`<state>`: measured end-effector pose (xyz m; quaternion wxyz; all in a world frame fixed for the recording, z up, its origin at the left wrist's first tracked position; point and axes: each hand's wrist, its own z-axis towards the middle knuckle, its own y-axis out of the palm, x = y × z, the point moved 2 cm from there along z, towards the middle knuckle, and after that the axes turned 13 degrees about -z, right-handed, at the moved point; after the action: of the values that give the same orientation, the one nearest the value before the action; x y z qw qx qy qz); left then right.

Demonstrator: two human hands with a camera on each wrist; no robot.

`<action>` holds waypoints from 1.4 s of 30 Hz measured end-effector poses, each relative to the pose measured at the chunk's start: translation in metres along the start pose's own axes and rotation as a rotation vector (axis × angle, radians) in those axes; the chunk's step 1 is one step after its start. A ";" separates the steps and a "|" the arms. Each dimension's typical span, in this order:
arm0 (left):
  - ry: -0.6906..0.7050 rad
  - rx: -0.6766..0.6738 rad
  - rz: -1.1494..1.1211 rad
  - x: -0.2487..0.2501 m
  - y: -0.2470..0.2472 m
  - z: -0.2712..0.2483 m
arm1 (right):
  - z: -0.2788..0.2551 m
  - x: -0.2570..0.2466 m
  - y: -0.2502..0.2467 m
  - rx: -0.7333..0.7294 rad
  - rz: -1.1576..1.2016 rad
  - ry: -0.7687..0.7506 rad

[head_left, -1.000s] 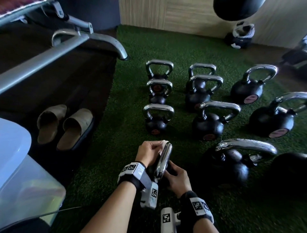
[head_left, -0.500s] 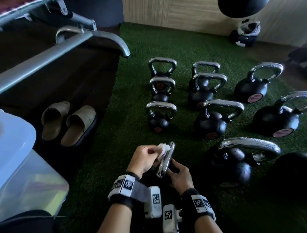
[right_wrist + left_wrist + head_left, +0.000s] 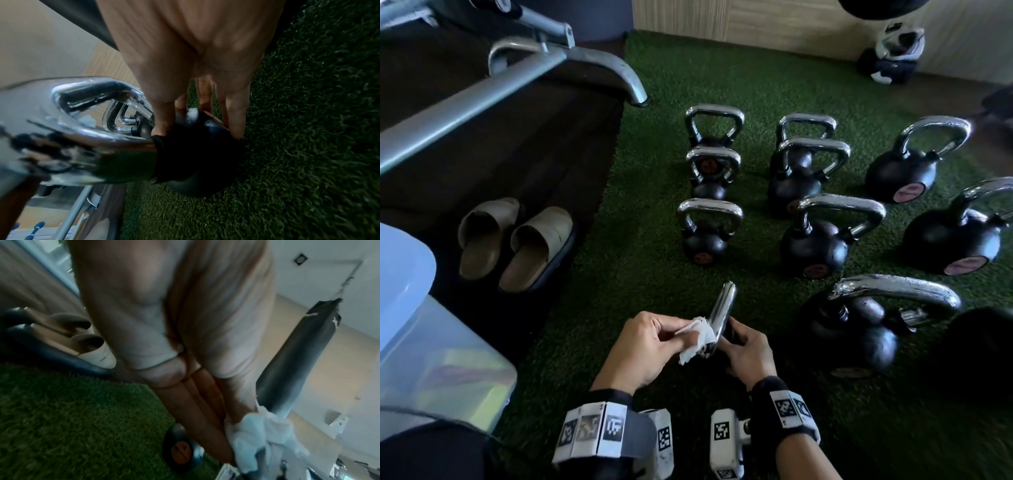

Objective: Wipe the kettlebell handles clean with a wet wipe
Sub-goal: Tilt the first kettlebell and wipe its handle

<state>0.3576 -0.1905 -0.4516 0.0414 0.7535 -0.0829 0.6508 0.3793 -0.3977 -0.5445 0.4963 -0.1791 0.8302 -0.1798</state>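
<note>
The kettlebell (image 3: 717, 339) in work stands on the green turf (image 3: 640, 260) at the near end of the left column, its chrome handle (image 3: 722, 313) seen edge-on from the head view. The left hand (image 3: 645, 346) pinches a crumpled white wipe (image 3: 697, 337) and presses it against the lower left side of that handle. The right hand (image 3: 748, 349) curls round the black ball, steadying it; the right wrist view shows thumb and fingers wrapped over it.

Beyond stand nine more kettlebells: three small ones (image 3: 709, 228) straight ahead, three mid-sized (image 3: 822, 236) in the next column, larger ones (image 3: 859, 325) to the right. No other wipe touches them, and nothing in the chrome tells wiped from unwiped, so I cannot say how many are done. At the least, this handle's top and far side look left to cover.

Slippers (image 3: 517, 243) sit on the dark floor to the left, near a plastic bin (image 3: 424, 346).
</note>
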 end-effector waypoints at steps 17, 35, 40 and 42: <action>-0.157 0.122 0.144 -0.043 0.010 -0.002 | -0.004 -0.005 -0.001 0.031 -0.059 -0.013; -0.094 0.224 -0.733 0.032 0.018 -0.008 | -0.083 -0.121 -0.047 0.171 -0.085 -0.620; -0.165 0.194 -0.703 0.027 0.018 -0.010 | -0.082 -0.113 -0.044 0.227 -0.129 -0.659; -0.189 0.182 -0.662 0.022 0.016 -0.007 | -0.081 -0.111 -0.049 0.289 -0.153 -0.636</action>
<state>0.3507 -0.2070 -0.4296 0.1752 0.7970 0.2206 0.5343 0.3623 -0.3779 -0.4014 0.7353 -0.2158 0.5843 -0.2672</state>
